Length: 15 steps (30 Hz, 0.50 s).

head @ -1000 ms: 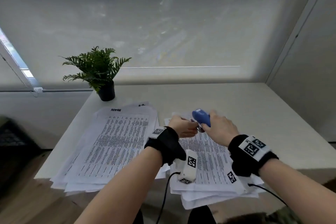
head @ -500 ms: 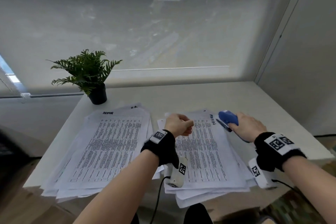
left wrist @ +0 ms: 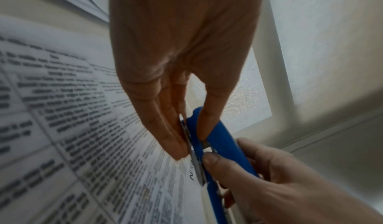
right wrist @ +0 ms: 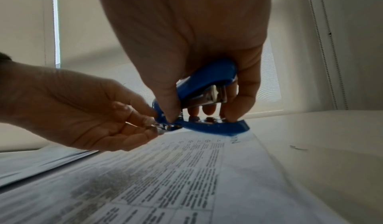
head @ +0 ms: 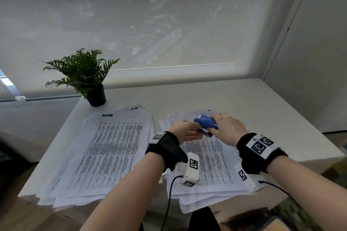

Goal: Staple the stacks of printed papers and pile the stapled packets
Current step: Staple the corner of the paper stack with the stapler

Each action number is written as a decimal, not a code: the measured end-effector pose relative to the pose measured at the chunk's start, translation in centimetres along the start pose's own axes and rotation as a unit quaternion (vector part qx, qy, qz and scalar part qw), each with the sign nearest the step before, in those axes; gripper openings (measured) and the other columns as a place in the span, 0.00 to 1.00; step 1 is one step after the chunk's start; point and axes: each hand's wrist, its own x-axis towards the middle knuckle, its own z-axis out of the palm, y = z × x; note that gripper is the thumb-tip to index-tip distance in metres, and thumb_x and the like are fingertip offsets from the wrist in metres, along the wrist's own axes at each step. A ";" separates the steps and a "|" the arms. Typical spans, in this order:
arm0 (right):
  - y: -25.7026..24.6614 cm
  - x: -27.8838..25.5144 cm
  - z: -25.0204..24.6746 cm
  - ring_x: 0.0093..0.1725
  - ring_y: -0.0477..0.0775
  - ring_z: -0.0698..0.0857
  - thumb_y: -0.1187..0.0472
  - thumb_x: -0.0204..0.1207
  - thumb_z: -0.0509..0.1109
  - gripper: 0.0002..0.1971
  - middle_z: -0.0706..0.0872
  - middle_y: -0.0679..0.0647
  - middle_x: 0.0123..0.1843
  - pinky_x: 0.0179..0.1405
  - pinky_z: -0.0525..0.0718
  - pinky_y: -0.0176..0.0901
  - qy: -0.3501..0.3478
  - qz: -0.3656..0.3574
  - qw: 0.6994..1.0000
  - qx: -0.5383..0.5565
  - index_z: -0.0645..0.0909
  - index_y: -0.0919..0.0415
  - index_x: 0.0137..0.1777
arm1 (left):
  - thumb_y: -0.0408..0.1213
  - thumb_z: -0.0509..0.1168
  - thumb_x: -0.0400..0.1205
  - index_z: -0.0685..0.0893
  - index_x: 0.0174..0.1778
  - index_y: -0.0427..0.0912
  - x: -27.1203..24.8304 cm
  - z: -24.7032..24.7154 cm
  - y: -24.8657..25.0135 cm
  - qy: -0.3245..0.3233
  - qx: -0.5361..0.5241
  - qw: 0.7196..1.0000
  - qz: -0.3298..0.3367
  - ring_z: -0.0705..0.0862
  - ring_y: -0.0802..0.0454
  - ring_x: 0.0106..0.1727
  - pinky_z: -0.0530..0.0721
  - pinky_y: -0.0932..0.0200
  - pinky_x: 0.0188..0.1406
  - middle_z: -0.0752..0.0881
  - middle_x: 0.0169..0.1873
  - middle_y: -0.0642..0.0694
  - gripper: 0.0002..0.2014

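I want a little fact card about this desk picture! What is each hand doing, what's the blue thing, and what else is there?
blue thing: a stapler, held above the right paper pile
right hand: grips the stapler, fingers curled round it
left hand: fingertips pinch the stapler's metal front end
right paper pile: printed sheets, loosely stacked, under both hands
left paper pile: printed sheets, top page headed ADMIN
plant: green, in a dark pot at the desk's far left corner
desk: white, by a shaded window

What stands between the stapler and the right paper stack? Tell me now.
Only the left hand, pinching the stapler at its metal end, while the right hand holds it above the right stack. Nothing else visible.
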 end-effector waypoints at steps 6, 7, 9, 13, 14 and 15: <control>-0.1 -0.2 -0.4 0.59 0.60 0.83 0.47 0.79 0.63 0.17 0.79 0.56 0.61 0.56 0.79 0.49 -0.004 -0.018 1.000 0.007 0.74 0.53 0.64 | 0.21 0.64 0.79 0.85 0.43 0.31 0.0 -1.4 0.1 -0.015 0.028 0.999 0.012 0.90 0.54 0.29 0.90 0.65 0.41 0.90 0.28 0.43 0.05; 0.0 -0.2 -0.6 0.59 0.60 0.83 0.47 0.79 0.63 0.17 0.80 0.56 0.60 0.55 0.78 0.48 -0.007 -0.019 1.000 0.010 0.75 0.53 0.63 | 0.22 0.64 0.80 0.86 0.46 0.31 0.0 -1.5 0.3 -0.021 0.031 0.999 0.008 0.90 0.54 0.31 0.90 0.64 0.42 0.91 0.30 0.43 0.05; 0.4 -0.3 -0.9 0.58 0.60 0.83 0.47 0.78 0.65 0.15 0.82 0.56 0.59 0.51 0.77 0.46 -0.010 -0.022 1.000 0.016 0.76 0.53 0.60 | 0.23 0.65 0.80 0.85 0.50 0.31 0.0 -1.6 0.6 -0.032 0.024 0.999 0.001 0.91 0.54 0.33 0.90 0.64 0.43 0.91 0.32 0.43 0.06; 1.3 -0.2 -1.7 0.58 0.60 0.84 0.48 0.78 0.66 0.15 0.84 0.55 0.59 0.46 0.72 0.44 0.001 -0.018 1.000 0.009 0.75 0.52 0.61 | 0.27 0.67 0.79 0.85 0.42 0.37 0.2 -0.9 1.4 -0.024 0.029 0.999 -0.003 0.89 0.57 0.31 0.89 0.66 0.40 0.90 0.29 0.46 0.03; 1.4 -0.1 -1.9 0.58 0.60 0.84 0.48 0.78 0.66 0.15 0.84 0.55 0.59 0.47 0.73 0.45 0.004 -0.015 1.000 0.005 0.74 0.52 0.61 | 0.27 0.68 0.79 0.85 0.40 0.38 0.3 -0.6 1.5 -0.016 0.034 0.999 0.001 0.89 0.57 0.29 0.89 0.66 0.38 0.90 0.28 0.46 0.04; 1.6 0.0 -2.0 0.58 0.60 0.84 0.49 0.78 0.66 0.16 0.84 0.55 0.59 0.48 0.74 0.45 0.009 -0.010 1.000 0.003 0.74 0.52 0.62 | 0.27 0.69 0.78 0.85 0.39 0.38 0.5 -0.3 1.6 -0.008 0.035 0.999 0.009 0.88 0.57 0.28 0.89 0.66 0.36 0.89 0.27 0.46 0.04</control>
